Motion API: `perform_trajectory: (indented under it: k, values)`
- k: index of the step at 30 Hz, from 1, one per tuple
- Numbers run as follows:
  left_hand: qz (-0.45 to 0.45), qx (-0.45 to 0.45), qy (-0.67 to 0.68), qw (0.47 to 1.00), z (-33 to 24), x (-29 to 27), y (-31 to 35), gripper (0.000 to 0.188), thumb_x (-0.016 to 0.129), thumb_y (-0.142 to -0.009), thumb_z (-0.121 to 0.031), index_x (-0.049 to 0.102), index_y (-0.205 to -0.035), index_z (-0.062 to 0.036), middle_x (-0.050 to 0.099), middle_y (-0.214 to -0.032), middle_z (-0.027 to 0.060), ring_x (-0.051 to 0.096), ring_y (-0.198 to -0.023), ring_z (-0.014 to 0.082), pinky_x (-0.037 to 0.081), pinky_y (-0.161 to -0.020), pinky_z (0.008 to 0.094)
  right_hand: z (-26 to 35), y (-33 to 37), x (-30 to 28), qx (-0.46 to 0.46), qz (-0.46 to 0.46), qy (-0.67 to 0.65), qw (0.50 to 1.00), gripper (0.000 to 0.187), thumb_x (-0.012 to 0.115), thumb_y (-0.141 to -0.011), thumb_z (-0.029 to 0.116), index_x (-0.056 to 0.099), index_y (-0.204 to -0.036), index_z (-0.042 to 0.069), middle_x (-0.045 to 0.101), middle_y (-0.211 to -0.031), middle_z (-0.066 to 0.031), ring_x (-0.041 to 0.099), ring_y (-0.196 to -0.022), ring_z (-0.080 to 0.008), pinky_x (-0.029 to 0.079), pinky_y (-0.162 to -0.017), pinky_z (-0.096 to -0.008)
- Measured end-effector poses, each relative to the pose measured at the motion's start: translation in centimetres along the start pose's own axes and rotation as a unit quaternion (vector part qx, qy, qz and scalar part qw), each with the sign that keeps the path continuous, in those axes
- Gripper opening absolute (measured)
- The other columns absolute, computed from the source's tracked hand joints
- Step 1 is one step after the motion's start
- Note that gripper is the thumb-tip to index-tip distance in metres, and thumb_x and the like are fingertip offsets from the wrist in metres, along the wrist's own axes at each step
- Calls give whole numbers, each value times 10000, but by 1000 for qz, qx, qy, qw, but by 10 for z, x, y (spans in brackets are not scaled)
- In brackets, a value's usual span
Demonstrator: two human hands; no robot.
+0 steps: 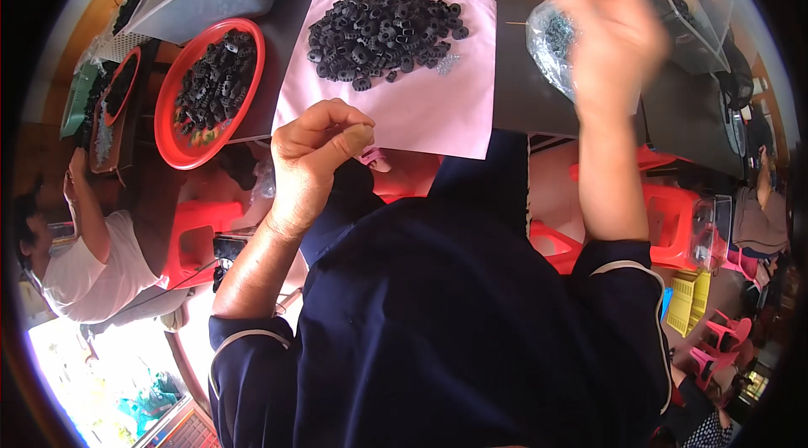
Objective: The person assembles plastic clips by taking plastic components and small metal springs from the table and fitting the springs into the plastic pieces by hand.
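Observation:
My left hand point(318, 143) is at the front edge of a pink tote bag point(396, 116) spread over the table. Its thumb and fingers are pinched together, and anything between them is too small or hidden to make out. On the bag lies a heap of small black plastic parts point(379, 31), with a little group of pale, clear-looking pieces point(448, 64) at its right side. My right hand point(602, 23) is raised at the right, smeared by motion, over a clear plastic bag point(547, 48) of small greyish pieces. Whether it holds anything does not show.
A red round tray point(168, 124) of black parts stands left of the tote bag. Grey bins point(227, 2) with black parts are at the far left, and a clear bin point(703, 27) at the far right. Another person point(93, 267) sits at left. Red stools point(669, 225) stand below the table.

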State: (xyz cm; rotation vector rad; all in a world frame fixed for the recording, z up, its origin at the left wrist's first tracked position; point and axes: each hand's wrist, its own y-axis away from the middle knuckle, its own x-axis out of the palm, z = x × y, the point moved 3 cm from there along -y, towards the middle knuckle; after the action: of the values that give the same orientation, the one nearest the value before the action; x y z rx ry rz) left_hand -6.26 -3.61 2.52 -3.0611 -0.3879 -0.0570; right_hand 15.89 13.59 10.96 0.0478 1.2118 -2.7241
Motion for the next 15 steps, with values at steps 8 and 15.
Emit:
perform_trajectory:
  k: [8,15]
  values:
    - [-5,42,-27,999,14,13,-9,28,667,-892,22,676,-912,5,643,-800,-14,573,-726,37,457,-662,195,-101,36,51,-44,206,470,857,293,707,-856,352,732,-862,60,699,-880,-109,672,-820,-325,499,-731,-463]
    - [-2,58,-53,997,16,6,-11,41,681,-879,20,683,-918,9,639,-801,-24,562,-735,35,453,-669,197,-102,46,51,-94,254,444,854,294,733,-832,336,715,-854,44,690,-998,-99,640,-976,-302,456,-826,-467]
